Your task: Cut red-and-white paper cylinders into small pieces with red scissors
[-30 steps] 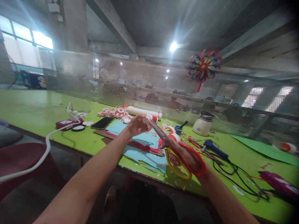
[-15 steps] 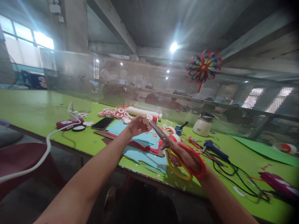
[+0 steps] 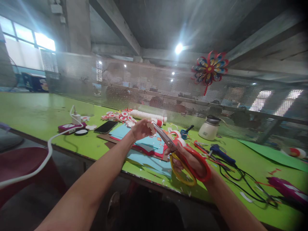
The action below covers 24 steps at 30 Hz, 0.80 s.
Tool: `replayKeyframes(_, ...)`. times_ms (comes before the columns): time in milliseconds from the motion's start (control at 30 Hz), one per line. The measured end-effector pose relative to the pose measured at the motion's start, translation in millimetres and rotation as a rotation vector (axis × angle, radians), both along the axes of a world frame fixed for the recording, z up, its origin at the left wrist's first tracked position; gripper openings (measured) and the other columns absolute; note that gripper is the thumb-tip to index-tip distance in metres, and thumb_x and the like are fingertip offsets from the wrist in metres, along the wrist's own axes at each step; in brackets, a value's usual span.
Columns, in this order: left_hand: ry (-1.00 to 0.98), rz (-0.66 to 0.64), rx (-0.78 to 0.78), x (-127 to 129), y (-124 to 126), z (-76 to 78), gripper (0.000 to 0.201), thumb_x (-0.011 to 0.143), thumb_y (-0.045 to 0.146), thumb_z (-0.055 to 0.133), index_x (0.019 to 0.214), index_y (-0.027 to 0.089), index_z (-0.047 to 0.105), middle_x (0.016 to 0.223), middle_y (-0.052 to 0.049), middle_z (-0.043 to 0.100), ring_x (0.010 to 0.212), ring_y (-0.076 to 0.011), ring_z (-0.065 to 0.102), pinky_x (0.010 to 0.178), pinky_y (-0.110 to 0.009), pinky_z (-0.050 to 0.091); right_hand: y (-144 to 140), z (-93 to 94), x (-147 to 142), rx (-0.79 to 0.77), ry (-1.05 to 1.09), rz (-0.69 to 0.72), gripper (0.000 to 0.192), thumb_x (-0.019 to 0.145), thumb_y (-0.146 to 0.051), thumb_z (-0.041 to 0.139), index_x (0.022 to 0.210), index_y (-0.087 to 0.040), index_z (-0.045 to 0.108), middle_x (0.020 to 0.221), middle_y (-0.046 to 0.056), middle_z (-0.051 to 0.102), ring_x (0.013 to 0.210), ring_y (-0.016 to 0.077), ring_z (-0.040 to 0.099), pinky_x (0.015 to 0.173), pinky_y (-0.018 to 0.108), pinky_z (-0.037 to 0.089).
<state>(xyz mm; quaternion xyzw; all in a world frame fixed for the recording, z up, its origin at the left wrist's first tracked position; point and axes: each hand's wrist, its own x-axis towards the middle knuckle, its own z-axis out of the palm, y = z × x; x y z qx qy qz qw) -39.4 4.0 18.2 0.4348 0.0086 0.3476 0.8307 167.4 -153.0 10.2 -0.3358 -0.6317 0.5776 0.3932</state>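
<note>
My right hand point(image 3: 192, 160) grips large scissors point(image 3: 184, 158) with one red and one yellow handle loop. Their metal blades point(image 3: 162, 136) point up and left, with the tips at a small white paper piece point(image 3: 151, 126). My left hand point(image 3: 141, 129) pinches that piece above a pile of blue and red paper sheets point(image 3: 146, 146) on the green table point(image 3: 36, 112). Small paper scraps lie around the pile.
A black phone point(image 3: 105, 127), a charger with a white cable point(image 3: 48, 144), red-and-white paper discs point(image 3: 119, 116), a white roll point(image 3: 146, 115), a white kettle point(image 3: 209, 128), a blue glue gun point(image 3: 220, 151) and black cables point(image 3: 243, 179) lie on the table. A mesh screen point(image 3: 168, 86) carries a paper flower point(image 3: 209, 69).
The scissors and my right hand have shifted slightly left and toward the paper piece; my left hand holds almost still.
</note>
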Motion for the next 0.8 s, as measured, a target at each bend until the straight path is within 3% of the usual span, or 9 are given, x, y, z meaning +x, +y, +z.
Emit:
replayKeyframes(300,0.009,0.019,0.019,1.2,-0.5,-0.1,0.01,0.069,0.022,0.055,0.068,0.013,0.052,0.066,-0.003,0.055,0.065,-0.0136,0.054,0.058,-0.024,0.04,-2.7,5.4,-0.4,-0.046,-0.056,-0.055,0.047,0.089,-0.054,0.031,0.103,-0.018,0.058,0.046,-0.007,0.039,0.036,0.0062,0.033,0.038,0.019,0.033)
replayKeyframes(800,0.06,0.029,0.047,0.7,1.3,-2.1,0.009,0.068,0.022,0.056,0.07,0.013,0.054,0.066,-0.003,0.057,0.061,-0.0127,0.055,0.058,-0.024,0.042,-2.2,7.4,0.4,0.15,-0.195,-0.067,0.049,0.092,-0.05,0.027,0.097,-0.014,0.06,0.039,-0.007,0.037,0.033,0.0072,0.031,0.038,0.02,0.031)
